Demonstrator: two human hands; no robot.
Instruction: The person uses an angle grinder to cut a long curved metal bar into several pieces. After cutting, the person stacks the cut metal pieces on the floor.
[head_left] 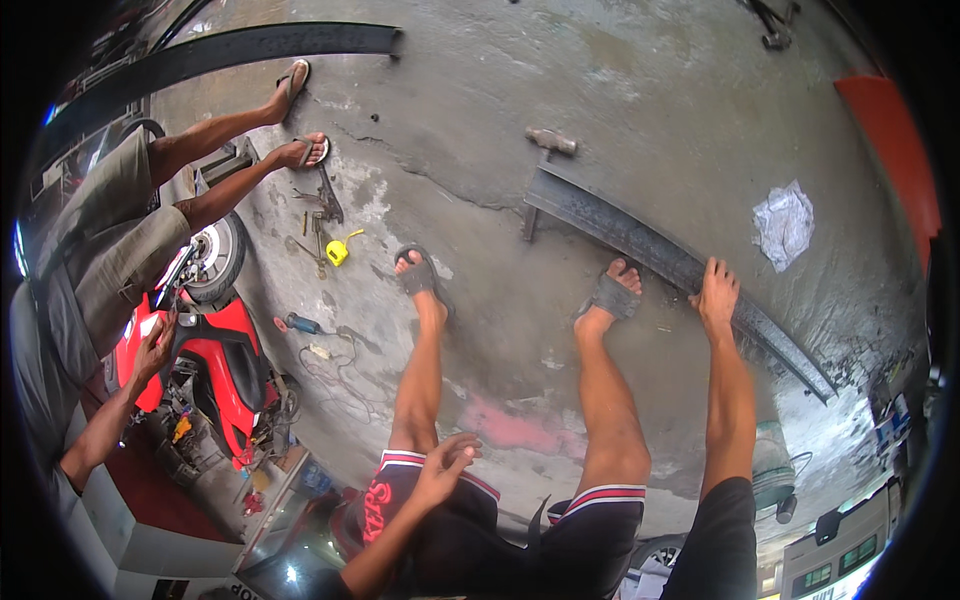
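Note:
A dark steel channel beam (630,232) slants across the floor from the centre toward the lower right. My right hand (716,295) is closed over its edge, right of its middle. The beam's far left end lies across a hammer (552,140), whose head shows beyond the beam; part of the handle is hidden beneath it. My left hand (447,465) hovers over my left thigh, fingers loosely bent and slightly apart, with nothing visible in it. My sandalled feet stand on the near side of the beam.
Another person (100,240) sits at left, near a long dark beam (260,42) and a red motorcycle (215,370). Hand tools (322,200), a yellow tape measure (338,250) and a corded blue power tool (300,323) lie on the floor. Crumpled paper (785,225) lies right.

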